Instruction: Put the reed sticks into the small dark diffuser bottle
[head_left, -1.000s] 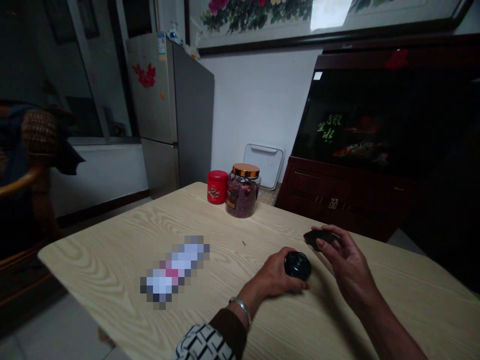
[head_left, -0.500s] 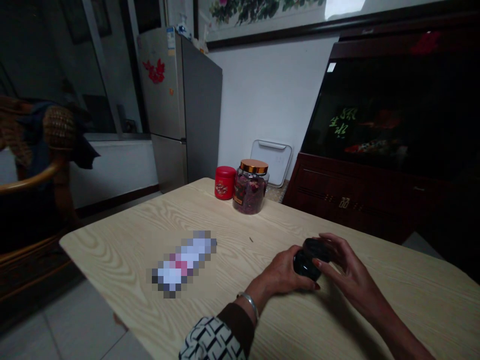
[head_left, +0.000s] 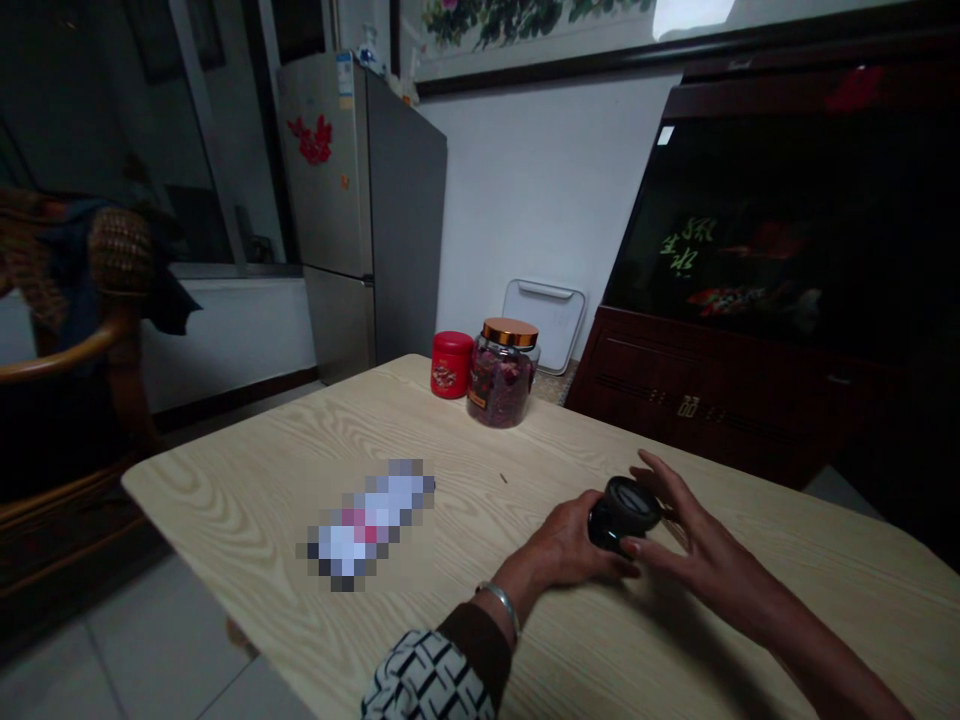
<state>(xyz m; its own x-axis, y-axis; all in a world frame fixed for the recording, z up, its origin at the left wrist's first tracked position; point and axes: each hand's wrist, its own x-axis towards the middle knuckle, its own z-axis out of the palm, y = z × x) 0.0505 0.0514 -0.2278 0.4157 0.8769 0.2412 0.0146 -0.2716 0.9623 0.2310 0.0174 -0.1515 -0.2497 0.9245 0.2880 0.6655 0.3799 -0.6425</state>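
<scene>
A small round black container with a black lid on top stands on the light wooden table. My left hand wraps around its lower left side. My right hand rests against its right side with the fingers stretched out, thumb near the lid's front edge. A silver bangle sits on my left wrist, above a patterned sleeve.
A glass jar of dried petals with a copper lid and a red tin stand at the table's far edge. A pixelated oblong item lies mid-table. A wooden chair, fridge and fish tank cabinet surround the table.
My right hand brought the dark lid from beside the container onto its top, then spread its fingers. The left hand kept its hold on the container.
</scene>
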